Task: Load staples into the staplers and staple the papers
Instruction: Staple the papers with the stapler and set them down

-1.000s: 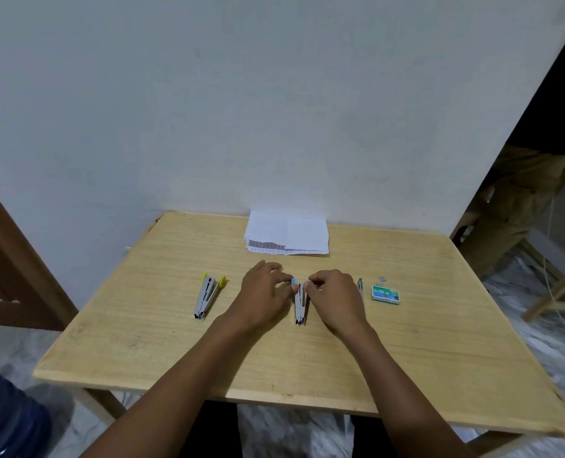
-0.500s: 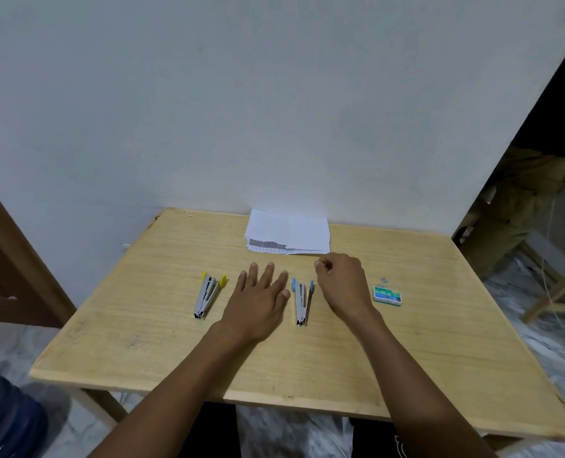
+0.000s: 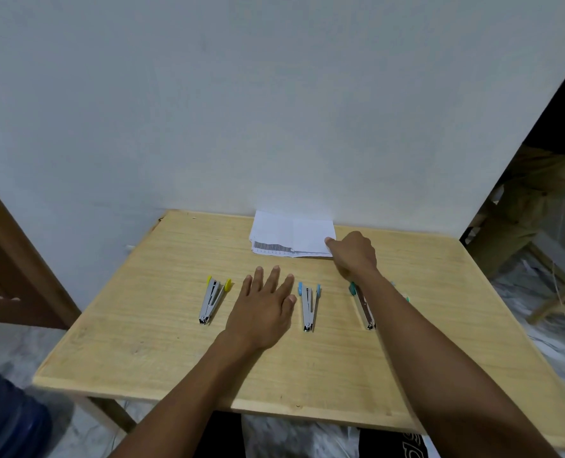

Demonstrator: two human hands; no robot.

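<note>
Staplers, three, laid in a row across the middle of a wooden table (image 3: 135, 332), each with its long axis running from the near edge toward the wall (image 3: 274, 110).

- Yellow-tipped stapler (image 3: 212, 302): leftmost; splayed open in a narrow V, hinge end toward the person, coloured tips toward the wall, far end leaning slightly right.
- Blue-tipped stapler (image 3: 308, 307): centre; likewise opened in a V, hinge end nearest, axis almost square to the table edge.
- Green-tipped stapler (image 3: 360, 302): rightmost; hinge end nearest, far end leaning slightly left (partly covered by the right forearm, so whether it is open cannot be told).

Paper stack (image 3: 291, 236): white sheets, lying flat at the far edge against the wall, a printed strip showing along the near left side.

Left hand (image 3: 264, 309): placed palm down on the table between the yellow-tipped and blue-tipped staplers, fingers straight and spread, nothing held.

Right hand (image 3: 355, 256): extended to the near right corner of the paper stack, which is gripped, the thumb laid on top and the curled fingers hidden beneath the hand.

The two hands are well apart.
</note>
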